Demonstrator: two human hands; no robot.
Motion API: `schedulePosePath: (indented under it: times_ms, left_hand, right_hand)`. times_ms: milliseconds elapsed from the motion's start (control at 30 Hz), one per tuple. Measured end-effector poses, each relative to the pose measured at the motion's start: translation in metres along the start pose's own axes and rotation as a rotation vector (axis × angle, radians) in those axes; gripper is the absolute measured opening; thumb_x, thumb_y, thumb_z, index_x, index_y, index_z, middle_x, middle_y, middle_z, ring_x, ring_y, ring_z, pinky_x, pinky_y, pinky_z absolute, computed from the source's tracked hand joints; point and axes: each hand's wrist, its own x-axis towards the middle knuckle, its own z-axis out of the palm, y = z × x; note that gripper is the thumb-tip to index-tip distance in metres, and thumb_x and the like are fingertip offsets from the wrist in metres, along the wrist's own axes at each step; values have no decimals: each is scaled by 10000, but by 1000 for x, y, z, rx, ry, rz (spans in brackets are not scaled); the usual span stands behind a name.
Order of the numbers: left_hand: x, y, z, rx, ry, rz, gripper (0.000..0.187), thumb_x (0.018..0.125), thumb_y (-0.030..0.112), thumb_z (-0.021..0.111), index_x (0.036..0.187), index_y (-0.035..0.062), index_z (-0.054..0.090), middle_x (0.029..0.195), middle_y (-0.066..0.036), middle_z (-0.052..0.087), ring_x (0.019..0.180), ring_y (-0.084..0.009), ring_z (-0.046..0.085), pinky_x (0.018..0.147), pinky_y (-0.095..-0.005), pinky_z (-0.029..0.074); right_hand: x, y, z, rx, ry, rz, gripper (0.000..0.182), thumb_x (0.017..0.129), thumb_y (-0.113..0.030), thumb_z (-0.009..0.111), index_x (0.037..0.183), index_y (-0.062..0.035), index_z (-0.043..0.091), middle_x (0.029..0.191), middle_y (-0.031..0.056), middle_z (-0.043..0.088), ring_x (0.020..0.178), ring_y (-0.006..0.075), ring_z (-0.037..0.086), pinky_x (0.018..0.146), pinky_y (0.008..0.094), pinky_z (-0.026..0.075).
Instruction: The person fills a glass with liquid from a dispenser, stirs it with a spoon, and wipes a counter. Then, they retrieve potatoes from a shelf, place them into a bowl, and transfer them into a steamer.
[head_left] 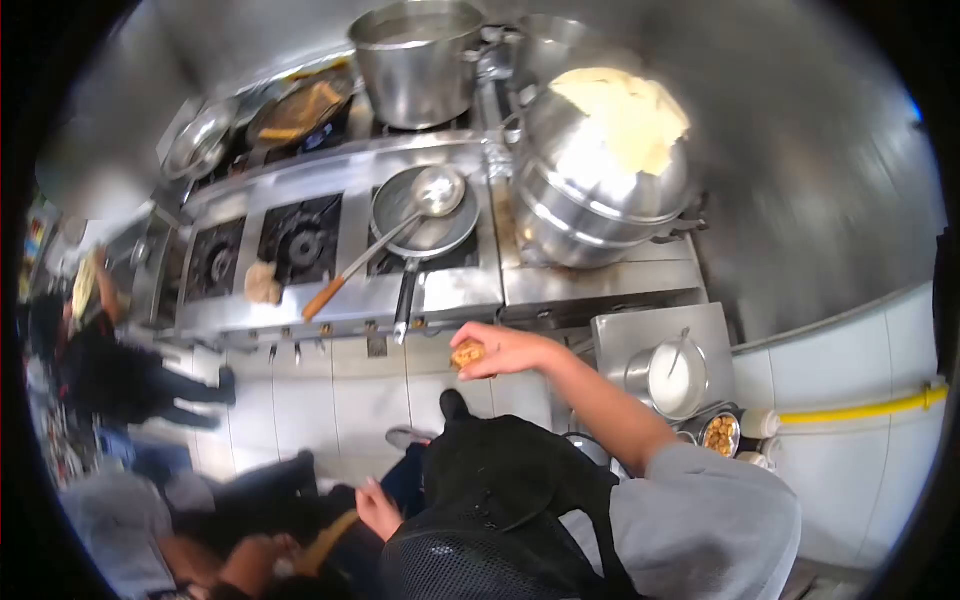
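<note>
Over the floor in front of the stove, my right hand [500,352] is closed round a small handful of golden-brown pieces [467,355]. Low beside the black apron [500,480], my left hand [378,510] has its fingers curled in, with nothing visible in them. Beyond my right hand, a frying pan [405,240] sits on a burner, its black handle pointing toward me. A ladle [436,190] with a wooden handle rests across that pan. Similar golden-brown pieces fill a metal bowl [720,436] at the right.
A large steamer [590,215] with a pale cloth [625,110] on its lid stands right of the burners. Behind them is a tall pot [415,65]. A pot of white liquid [676,380] stands at the right. Other people [120,360] work on the left.
</note>
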Motion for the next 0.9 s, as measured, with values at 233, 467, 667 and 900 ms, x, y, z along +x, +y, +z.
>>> schedulePosePath:
  times_ms: [233, 467, 667, 900]
  left_hand:
    - [111, 271, 270, -194, -977, 533, 166, 990, 88, 744, 904, 41, 610, 766, 43, 536, 698, -31, 467, 605, -231, 387]
    - [59, 463, 550, 111, -1046, 1354, 474, 952, 405, 737, 1179, -3, 657, 1019, -194, 713, 977, -367, 714, 855, -488, 556]
    - [12, 518, 675, 766, -1021, 1430, 748, 902, 620, 683, 1291, -18, 647, 1183, -221, 744, 1134, -383, 719, 982, -474, 565]
    - [8, 527, 694, 651, -949, 1393, 616, 838, 561, 775, 1062, -13, 766, 1136, -243, 758, 1101, -406, 724, 983, -489, 572]
  right_hand:
    - [-131, -83, -89, 454, 791, -300, 498, 1019, -325, 722, 1438, -93, 586, 1262, 81, 718, 1001, 190, 720, 746, 277, 573]
    - [-237, -54, -117, 984, 1108, -558, 474, 1089, -397, 528, 1457, -98, 548, 1226, 101, 714, 935, 212, 717, 614, 287, 479]
    - [-299, -95, -145, 357, 1489, -300, 754, 930, -179, 777, 1574, -57, 404, 1336, 69, 598, 1121, 163, 633, 858, 271, 495]
    - [-336, -86, -191, 216, 1465, -312, 718, 907, -59, 819, 1524, -31, 453, 1373, 78, 579, 1275, 175, 568, 1101, 319, 448]
